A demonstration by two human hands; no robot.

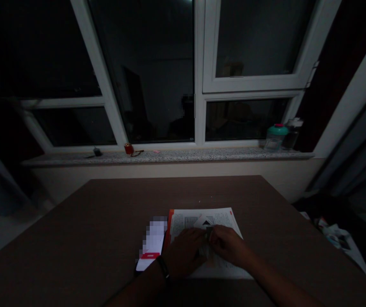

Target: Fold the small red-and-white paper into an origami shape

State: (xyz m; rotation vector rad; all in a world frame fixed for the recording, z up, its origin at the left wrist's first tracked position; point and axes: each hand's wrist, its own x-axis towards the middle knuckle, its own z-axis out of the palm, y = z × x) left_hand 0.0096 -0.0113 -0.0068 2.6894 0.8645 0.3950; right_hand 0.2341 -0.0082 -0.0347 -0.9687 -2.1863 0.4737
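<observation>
A printed page on an open-faced book or magazine (224, 215) with a red-orange left edge lies on the brown table (106, 213). On it, just beyond my hands, is a pale angular paper-like shape with a dark triangle (206, 222); I cannot tell whether it is folded or printed. My left hand (184, 251), a dark band on its wrist, rests over the page with its fingers stretched out to the right. Beside it, my right hand (228, 245) is closed in a pinch at the left hand's fingertips. What sits between those fingers is too dark to make out.
A lit phone (152, 243) lies left of the book. Beyond the table, a speckled windowsill (176, 155) holds a small red jar (128, 148), a dark little object (97, 151), a teal-lidded bottle (275, 137) and a clear bottle (292, 134). Papers (339, 238) lie off the right edge.
</observation>
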